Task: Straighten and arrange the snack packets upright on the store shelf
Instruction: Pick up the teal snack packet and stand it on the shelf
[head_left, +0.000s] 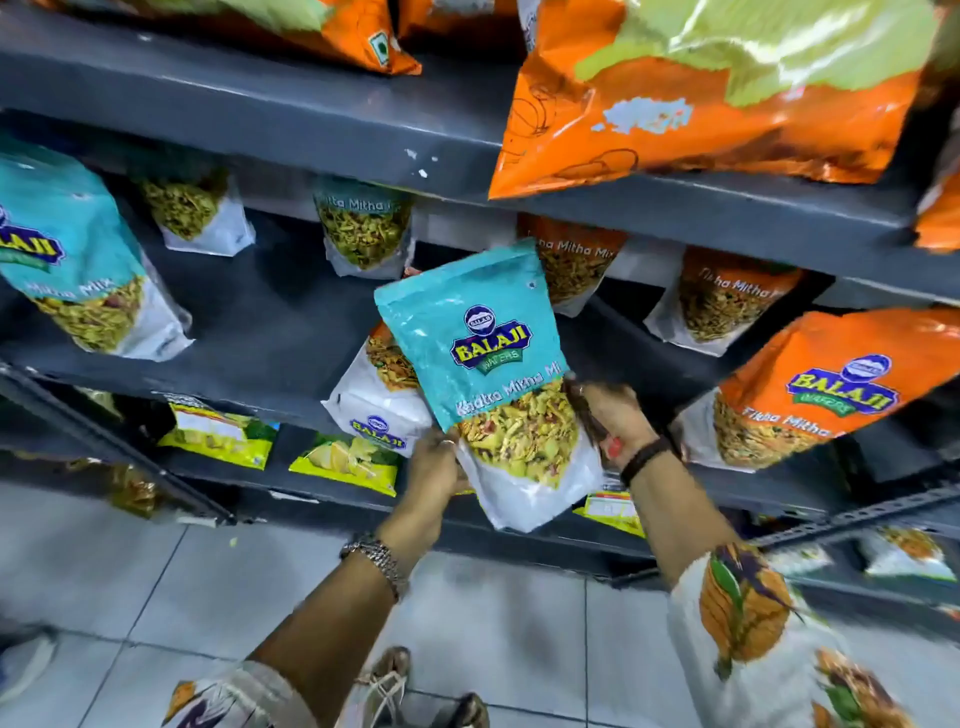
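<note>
A teal Balaji snack packet (488, 364) is held upright in front of the middle shelf (249, 332), leaning slightly left. My left hand (434, 470) grips its lower left edge. Along its right side, fingers behind it, my right hand (610, 415) holds it too. Just behind it stands an orange-and-white packet (376, 395), partly hidden. On the same shelf another teal packet (78, 260) leans at far left, and an orange packet (826, 389) leans at right.
More packets line the back of the middle shelf (363, 228). Large orange bags (701, 98) overhang the upper shelf. Yellow-green packets (343, 460) lie on the lower shelf. Grey floor tiles (156, 582) and my feet are below.
</note>
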